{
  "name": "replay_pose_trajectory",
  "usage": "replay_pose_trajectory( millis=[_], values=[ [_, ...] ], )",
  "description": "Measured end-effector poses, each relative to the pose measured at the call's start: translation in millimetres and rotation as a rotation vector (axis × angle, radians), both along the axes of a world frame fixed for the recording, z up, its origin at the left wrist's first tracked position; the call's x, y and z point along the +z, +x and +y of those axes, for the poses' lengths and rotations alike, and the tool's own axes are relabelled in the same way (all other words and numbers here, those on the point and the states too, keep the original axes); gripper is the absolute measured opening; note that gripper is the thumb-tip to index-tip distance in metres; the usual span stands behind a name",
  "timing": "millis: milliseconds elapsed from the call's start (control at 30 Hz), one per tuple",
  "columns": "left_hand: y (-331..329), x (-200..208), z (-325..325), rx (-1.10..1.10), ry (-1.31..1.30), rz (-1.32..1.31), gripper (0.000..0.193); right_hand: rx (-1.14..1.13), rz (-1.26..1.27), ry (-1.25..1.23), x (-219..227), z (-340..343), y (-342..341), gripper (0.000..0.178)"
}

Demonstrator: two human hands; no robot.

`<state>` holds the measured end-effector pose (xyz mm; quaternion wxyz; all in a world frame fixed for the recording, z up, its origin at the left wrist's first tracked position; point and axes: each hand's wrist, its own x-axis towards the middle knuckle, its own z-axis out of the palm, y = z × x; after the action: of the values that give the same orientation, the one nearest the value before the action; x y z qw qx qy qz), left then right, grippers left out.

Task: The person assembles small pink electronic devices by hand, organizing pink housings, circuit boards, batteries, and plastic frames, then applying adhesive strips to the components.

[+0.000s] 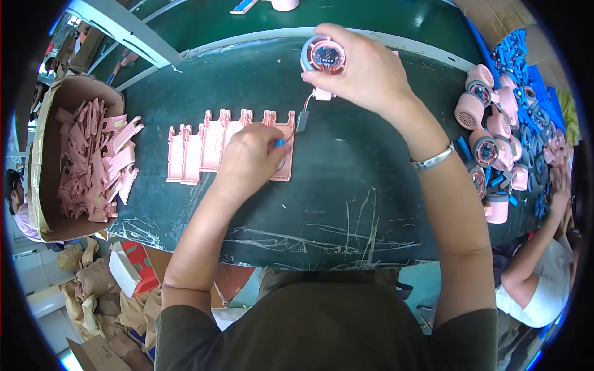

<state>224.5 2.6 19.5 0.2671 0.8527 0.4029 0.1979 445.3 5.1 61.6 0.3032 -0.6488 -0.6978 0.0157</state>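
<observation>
My right hand (368,71) grips a pink round housing (314,43) with a grey-blue rim, its open end showing a dark circuit board (327,57). Below the housing, a thin wire runs by a small pink part (322,94) to a flat grey piece (302,122). My left hand (250,151) is closed, its thumb and fingers pinching a small blue piece (279,143) over the rightmost pink shell (284,170). Several more pink shells (212,145) lie in a row on the green table (334,210), partly covered by that hand.
A cardboard box (49,167) full of pink plastic parts stands at the left. On the right lie pink housings (470,111) and blue cylinders (510,55) in a heap. Another person's arm (538,247) reaches in at the far right. A metal rail (247,44) borders the table's far side.
</observation>
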Motion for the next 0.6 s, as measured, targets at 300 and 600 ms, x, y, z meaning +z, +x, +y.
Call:
replay_pose_trajectory(
  millis=[300, 600],
  values=[
    [17.1, 26.7, 13.9, -0.077, 0.208, -0.087, 0.015, 0.003, 0.264, 0.066, -1.5, 41.3, 38.1, 0.058],
    [68.8, 32.0, 194.2, 0.031, 0.289, -0.202, 0.024, -0.428, 0.269, -0.087, -22.4, 149.9, 173.8, 0.071]
  ],
)
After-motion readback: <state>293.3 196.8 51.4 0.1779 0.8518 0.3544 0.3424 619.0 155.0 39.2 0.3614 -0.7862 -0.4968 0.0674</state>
